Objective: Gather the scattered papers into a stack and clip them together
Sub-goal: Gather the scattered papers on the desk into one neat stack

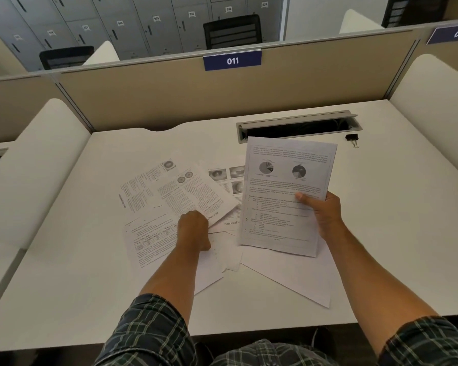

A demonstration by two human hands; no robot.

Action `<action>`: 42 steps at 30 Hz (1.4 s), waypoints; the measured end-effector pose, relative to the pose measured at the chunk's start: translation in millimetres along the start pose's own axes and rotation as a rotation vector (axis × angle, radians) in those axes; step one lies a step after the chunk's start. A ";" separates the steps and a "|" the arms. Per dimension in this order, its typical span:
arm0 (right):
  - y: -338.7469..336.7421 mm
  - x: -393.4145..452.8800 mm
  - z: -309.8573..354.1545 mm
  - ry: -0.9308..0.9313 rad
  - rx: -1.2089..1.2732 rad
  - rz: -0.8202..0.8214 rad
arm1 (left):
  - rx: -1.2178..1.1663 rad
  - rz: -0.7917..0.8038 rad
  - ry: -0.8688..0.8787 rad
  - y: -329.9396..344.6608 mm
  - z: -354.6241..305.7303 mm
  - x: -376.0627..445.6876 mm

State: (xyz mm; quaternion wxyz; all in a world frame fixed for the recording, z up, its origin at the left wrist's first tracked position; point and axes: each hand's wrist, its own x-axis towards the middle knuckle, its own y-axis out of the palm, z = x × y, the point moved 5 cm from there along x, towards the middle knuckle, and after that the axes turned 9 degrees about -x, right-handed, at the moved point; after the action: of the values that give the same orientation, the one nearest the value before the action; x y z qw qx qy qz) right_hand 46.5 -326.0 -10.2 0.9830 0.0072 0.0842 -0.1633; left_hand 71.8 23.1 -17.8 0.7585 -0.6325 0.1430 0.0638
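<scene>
- Step in hand, as judged: gathering, partway done; clipping not yet begun.
- Right hand (325, 212): gripping the held sheets (286, 191) by their right edge, thumb lying across the printed face, fingers hidden behind; the sheets are standing tilted up off the desk (64, 260), the top page showing two pie charts. How many sheets are in the grip cannot be told.
- Left hand (193, 228): fingers curled down on the near corner of the loose papers (175, 196), apparently pinching or pulling at one; the fingertips are hidden, so a true grip cannot be confirmed.
- Loose papers: lying fanned and overlapping at mid-desk, several printed side up, with blank sheets (286, 281) spreading toward the near edge beneath the held ones.
- Binder clip (352, 140): sitting alone at the far right, just beside the end of the cable tray, well apart from both hands.
- Next move, as judged: lifting the sheet under the left hand and sliding it behind the held set, then collecting the rest before squaring the edges.
- Container: cable tray (296, 126), a recessed slot with its lid standing open; the interior is showing dark, contents too dim to name.
</scene>
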 end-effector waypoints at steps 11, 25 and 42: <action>-9.5 1.1 -0.9 0.049 -0.056 -0.032 | -0.267 -0.252 -0.118 -12.7 17.1 -8.2; 18.4 7.9 -5.9 0.143 -0.168 0.075 | -0.504 -0.727 0.503 -79.0 -73.6 -33.3; 18.9 -5.0 16.0 0.044 0.067 0.220 | -1.324 -0.329 -0.059 -80.4 -55.7 -6.3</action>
State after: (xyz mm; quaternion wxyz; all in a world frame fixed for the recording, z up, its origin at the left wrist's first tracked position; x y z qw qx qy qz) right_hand 50.5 -307.2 6.1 0.9920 0.0530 0.0990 -0.0571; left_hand 80.5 -46.3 50.9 0.2152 -0.9748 -0.0448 0.0389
